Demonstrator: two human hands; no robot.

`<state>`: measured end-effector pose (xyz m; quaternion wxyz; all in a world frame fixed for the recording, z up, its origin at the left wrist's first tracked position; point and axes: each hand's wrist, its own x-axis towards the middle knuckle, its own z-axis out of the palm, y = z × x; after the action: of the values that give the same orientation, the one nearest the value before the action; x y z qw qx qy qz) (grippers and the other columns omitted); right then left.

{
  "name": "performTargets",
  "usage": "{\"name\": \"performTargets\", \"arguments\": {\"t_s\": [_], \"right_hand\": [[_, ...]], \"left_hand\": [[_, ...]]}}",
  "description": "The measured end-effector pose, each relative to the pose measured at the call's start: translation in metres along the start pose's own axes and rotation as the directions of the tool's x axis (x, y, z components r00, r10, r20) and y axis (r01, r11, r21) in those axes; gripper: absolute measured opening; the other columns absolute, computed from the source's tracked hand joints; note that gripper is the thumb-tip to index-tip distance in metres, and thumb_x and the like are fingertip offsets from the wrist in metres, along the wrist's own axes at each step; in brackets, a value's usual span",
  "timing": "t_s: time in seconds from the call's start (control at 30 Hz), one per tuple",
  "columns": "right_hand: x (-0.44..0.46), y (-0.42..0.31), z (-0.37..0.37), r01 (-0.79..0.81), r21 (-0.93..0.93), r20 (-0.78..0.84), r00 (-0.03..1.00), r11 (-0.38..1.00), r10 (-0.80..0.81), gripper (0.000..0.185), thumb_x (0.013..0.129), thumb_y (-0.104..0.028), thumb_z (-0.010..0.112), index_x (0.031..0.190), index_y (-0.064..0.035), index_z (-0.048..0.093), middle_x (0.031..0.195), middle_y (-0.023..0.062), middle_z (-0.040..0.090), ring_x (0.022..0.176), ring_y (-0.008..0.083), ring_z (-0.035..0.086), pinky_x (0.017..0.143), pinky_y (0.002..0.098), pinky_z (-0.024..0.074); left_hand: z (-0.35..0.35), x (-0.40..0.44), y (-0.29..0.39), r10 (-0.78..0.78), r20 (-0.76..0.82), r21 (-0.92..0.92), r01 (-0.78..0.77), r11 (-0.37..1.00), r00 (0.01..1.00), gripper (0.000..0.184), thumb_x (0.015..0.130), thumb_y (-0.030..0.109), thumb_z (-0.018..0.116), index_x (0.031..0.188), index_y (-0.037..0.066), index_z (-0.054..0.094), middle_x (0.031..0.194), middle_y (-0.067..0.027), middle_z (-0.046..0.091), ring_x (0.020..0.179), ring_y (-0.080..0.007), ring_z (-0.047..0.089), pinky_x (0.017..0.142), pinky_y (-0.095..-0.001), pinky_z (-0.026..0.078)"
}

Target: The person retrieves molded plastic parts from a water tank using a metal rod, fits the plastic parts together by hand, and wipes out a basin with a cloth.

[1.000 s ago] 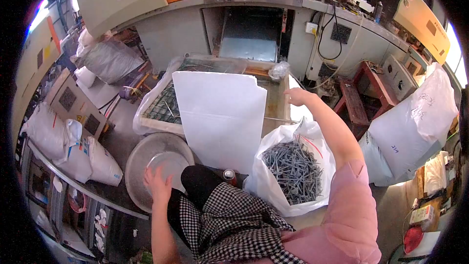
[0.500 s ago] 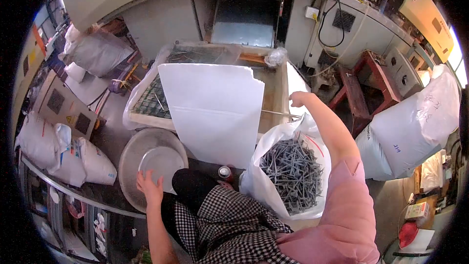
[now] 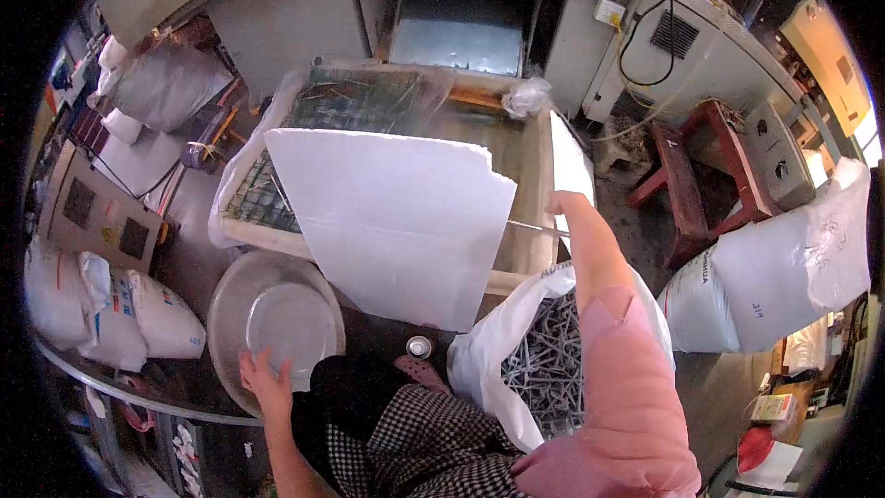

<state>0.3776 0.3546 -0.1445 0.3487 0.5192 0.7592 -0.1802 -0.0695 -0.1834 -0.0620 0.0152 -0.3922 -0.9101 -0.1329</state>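
My left hand (image 3: 266,380) is over the near edge of a round grey basin (image 3: 230,300), fingers spread and nothing in them. To the right, my right hand (image 3: 560,204) is at the right rim of a shallow framed tub (image 3: 535,254), beside a thin rod (image 3: 537,228); its fingers are curled, and what they hold is hidden. A large white board (image 3: 392,212) leans upright against the tub's front. Below my right arm stands a white sack (image 3: 484,350) full of grey nail-like pieces (image 3: 546,364).
A machine (image 3: 286,32) with a dark opening stands behind the tub. Full white sacks (image 3: 770,277) are at the right, more sacks (image 3: 161,314) at the left. A red-brown stool (image 3: 687,189) stands at the back right, and a can (image 3: 418,347) near my feet.
The view has tilted down and shifted. My right hand has come nearer along the tub's right side, and my right arm now covers part of the sack. My left hand stays at the basin.
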Motion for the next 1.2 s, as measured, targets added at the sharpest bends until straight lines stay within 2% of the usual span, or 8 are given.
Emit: {"name": "performTargets", "arguments": {"t_s": [0.23,0.5,0.77,0.83,0.87,0.97,1.13,1.2], "right_hand": [[0.042,0.007,0.027,-0.095,0.238,-0.041,0.993,0.967,0.108,0.058,0.084,-0.042,0.053,0.123,0.0007,0.050,0.128,0.0178,0.051,0.119,0.0307,0.048,0.097,0.0396,0.0409],[0.057,0.011,0.043,-0.137,0.308,-0.039,0.987,0.941,0.157,0.046,0.086,-0.029,0.053,0.123,-0.0019,0.050,0.124,0.0126,0.053,0.112,0.0293,0.052,0.085,0.0418,0.0482],[0.065,0.035,0.021,-0.074,0.536,0.086,0.996,0.841,0.033,0.038,0.087,-0.017,0.053,0.123,-0.0045,0.049,0.121,0.0074,0.054,0.105,0.0279,0.055,0.073,0.0441,0.0555],[0.053,0.037,0.014,0.044,0.577,0.104,0.986,0.815,-0.127,0.036,0.086,-0.011,0.055,0.120,-0.0047,0.050,0.117,0.0067,0.056,0.100,0.0256,0.056,0.065,0.0428,0.0583],[0.049,0.034,0.011,0.063,0.480,0.090,0.989,0.875,-0.121,0.035,0.082,-0.006,0.060,0.116,-0.0038,0.052,0.116,0.0076,0.056,0.098,0.0231,0.057,0.064,0.0407,0.0577],[0.024,0.012,-0.006,-0.004,0.504,0.083,0.996,0.864,-0.044,0.032,0.083,-0.004,0.058,0.114,-0.0019,0.052,0.112,0.0086,0.057,0.096,0.0228,0.058,0.062,0.0408,0.0573],[0.008,0.011,-0.021,0.032,0.568,0.096,0.990,0.822,-0.105,0.039,0.087,-0.011,0.055,0.123,0.0023,0.048,0.109,0.0109,0.058,0.093,0.0218,0.059,0.064,0.0377,0.0548],[0.016,0.016,-0.018,0.164,0.250,0.111,0.974,0.954,-0.196,0.051,0.086,-0.016,0.058,0.131,0.0025,0.042,0.111,0.0130,0.059,0.096,0.0202,0.059,0.068,0.0352,0.0527]], "left_hand": [[0.019,0.016,-0.007,0.098,-0.075,0.017,-0.097,0.995,0.992,0.048,0.075,0.012,0.068,0.118,0.002,0.050,0.133,-0.0243,0.035,0.129,-0.0413,0.026,0.104,-0.0512,0.020],[0.020,0.029,0.023,0.145,-0.041,-0.026,-0.146,0.989,0.989,0.045,0.077,0.011,0.067,0.118,0.004,0.051,0.134,-0.0226,0.032,0.130,-0.0408,0.025,0.104,-0.0510,0.020],[0.014,0.037,0.040,0.214,-0.034,0.026,-0.213,0.977,0.976,0.045,0.077,0.009,0.068,0.117,0.005,0.050,0.135,-0.0218,0.031,0.131,-0.0393,0.024,0.104,-0.0504,0.021],[0.010,0.036,0.050,0.196,-0.037,-0.024,-0.196,0.980,0.980,0.044,0.077,0.009,0.067,0.117,0.004,0.051,0.134,-0.0211,0.032,0.130,-0.0386,0.025,0.104,-0.0503,0.021],[0.010,0.036,0.052,0.197,-0.036,-0.024,-0.198,0.980,0.980,0.044,0.077,0.009,0.067,0.117,0.004,0.051,0.134,-0.0211,0.032,0.130,-0.0386,0.025,0.104,-0.0503,0.021],[0.010,0.034,0.055,0.189,-0.016,-0.014,-0.189,0.982,0.982,0.044,0.077,0.008,0.068,0.116,0.004,0.051,0.134,-0.0207,0.033,0.131,-0.0377,0.025,0.104,-0.0501,0.021],[0.009,0.033,0.056,0.224,-0.048,-0.017,-0.225,0.974,0.973,0.045,0.076,0.009,0.068,0.117,0.004,0.051,0.134,-0.0209,0.032,0.130,-0.0375,0.025,0.104,-0.0506,0.021],[0.012,0.031,0.053,0.198,-0.036,-0.010,-0.198,0.980,0.980,0.045,0.077,0.009,0.068,0.117,0.003,0.051,0.135,-0.0211,0.032,0.130,-0.0378,0.025,0.104,-0.0509,0.021]]}}
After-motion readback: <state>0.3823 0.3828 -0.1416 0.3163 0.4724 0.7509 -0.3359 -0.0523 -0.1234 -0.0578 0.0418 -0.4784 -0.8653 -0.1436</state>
